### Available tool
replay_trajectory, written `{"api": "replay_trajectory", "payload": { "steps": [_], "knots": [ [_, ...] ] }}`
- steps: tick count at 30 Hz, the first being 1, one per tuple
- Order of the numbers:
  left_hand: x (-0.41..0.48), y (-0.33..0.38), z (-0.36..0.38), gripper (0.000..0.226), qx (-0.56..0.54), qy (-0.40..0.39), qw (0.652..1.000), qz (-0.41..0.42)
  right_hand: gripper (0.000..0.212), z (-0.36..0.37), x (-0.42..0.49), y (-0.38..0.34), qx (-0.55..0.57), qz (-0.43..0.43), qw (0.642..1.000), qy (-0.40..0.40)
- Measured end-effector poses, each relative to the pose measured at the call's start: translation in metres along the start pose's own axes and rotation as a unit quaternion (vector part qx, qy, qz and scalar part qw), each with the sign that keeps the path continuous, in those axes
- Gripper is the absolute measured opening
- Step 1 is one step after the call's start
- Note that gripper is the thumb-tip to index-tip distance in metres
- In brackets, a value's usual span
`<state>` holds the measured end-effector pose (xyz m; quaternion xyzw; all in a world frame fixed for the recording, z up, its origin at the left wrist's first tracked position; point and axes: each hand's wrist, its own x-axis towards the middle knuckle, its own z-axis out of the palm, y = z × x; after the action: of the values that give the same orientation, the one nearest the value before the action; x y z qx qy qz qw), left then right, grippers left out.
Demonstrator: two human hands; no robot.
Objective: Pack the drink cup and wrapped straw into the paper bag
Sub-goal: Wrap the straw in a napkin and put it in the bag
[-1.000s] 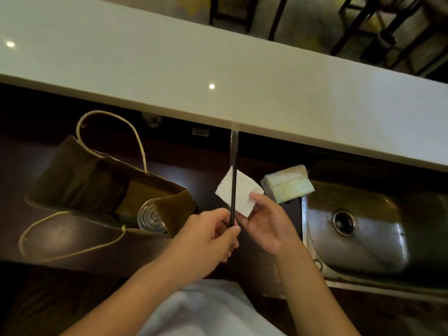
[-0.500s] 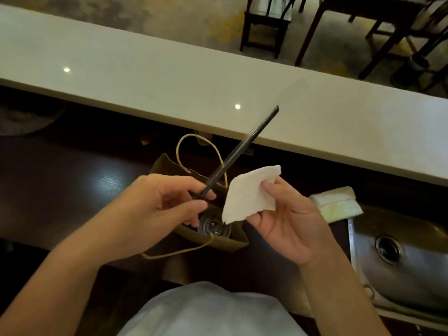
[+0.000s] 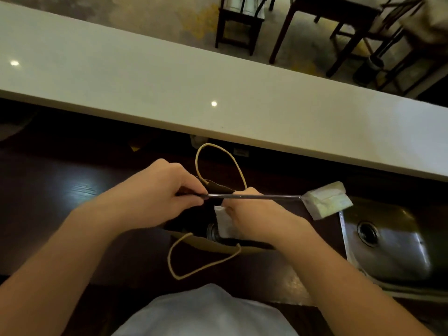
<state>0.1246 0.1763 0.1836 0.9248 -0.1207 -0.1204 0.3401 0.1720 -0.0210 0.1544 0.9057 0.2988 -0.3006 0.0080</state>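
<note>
A brown paper bag [image 3: 213, 246] with cord handles stands on the dark counter, right under my hands. The drink cup's shiny lid [image 3: 212, 232] shows inside its mouth. My left hand [image 3: 164, 192] pinches one end of a long dark straw [image 3: 261, 196], which lies level and points right, over the bag. My right hand [image 3: 257, 214] is closed on a white napkin [image 3: 224, 225] and holds it down in the bag's opening, beside the cup. Most of the cup is hidden by the bag and my hands.
A green-and-white sponge [image 3: 327, 200] rests by the straw's tip at the edge of the steel sink [image 3: 388, 243] on the right. A pale raised bar top [image 3: 218, 93] runs across behind the bag. Chairs and table legs stand beyond it.
The straw swung from pointing up and away to lying level toward the right. My right hand lowered the napkin into the bag's mouth. Both hands came closer together over the bag.
</note>
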Motion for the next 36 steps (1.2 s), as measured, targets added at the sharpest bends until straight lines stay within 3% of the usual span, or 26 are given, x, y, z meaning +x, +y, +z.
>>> {"api": "replay_trajectory", "payload": {
  "steps": [5,10,17,24,26,28,29,31,33,34,36],
  "knots": [
    [0.013,-0.013,-0.001,0.016,0.125,-0.144,0.981,-0.039,0.02,-0.003,0.022,0.01,0.06,0.055,0.997,-0.004],
    [0.028,-0.013,0.019,0.021,0.264,-0.162,0.945,-0.106,0.022,0.004,0.011,0.02,0.069,0.063,0.993,-0.077],
    [0.059,-0.005,0.046,0.025,0.354,-0.249,0.898,-0.078,0.017,0.007,0.004,0.028,0.062,0.095,0.993,-0.026],
    [0.093,-0.011,0.101,0.039,0.496,-0.353,0.792,-0.033,0.03,0.018,-0.027,0.013,0.112,0.06,0.992,-0.003],
    [0.104,-0.017,0.109,0.04,0.552,-0.377,0.743,0.029,0.026,0.022,-0.033,0.01,0.114,0.049,0.992,0.004],
    [0.111,-0.015,0.106,0.038,0.573,-0.434,0.694,0.034,0.024,0.024,-0.035,0.008,0.105,0.051,0.993,0.01],
    [0.112,-0.016,0.106,0.032,0.522,-0.468,0.713,0.017,0.024,0.023,-0.036,0.007,0.104,0.054,0.993,0.008],
    [0.122,-0.012,0.109,0.024,0.364,-0.495,0.789,-0.012,0.024,0.024,-0.036,0.007,0.108,0.057,0.993,-0.002],
    [0.115,-0.009,0.099,0.02,0.423,-0.497,0.755,0.066,0.025,0.024,-0.036,0.01,0.112,0.058,0.992,-0.009],
    [0.112,-0.008,0.094,0.027,0.437,-0.477,0.76,0.061,0.026,0.024,-0.036,0.012,0.111,0.06,0.992,-0.011],
    [0.101,-0.009,0.076,0.036,0.416,-0.385,0.823,0.029,0.027,0.025,-0.036,0.016,0.11,0.065,0.992,-0.015]
  ]
}}
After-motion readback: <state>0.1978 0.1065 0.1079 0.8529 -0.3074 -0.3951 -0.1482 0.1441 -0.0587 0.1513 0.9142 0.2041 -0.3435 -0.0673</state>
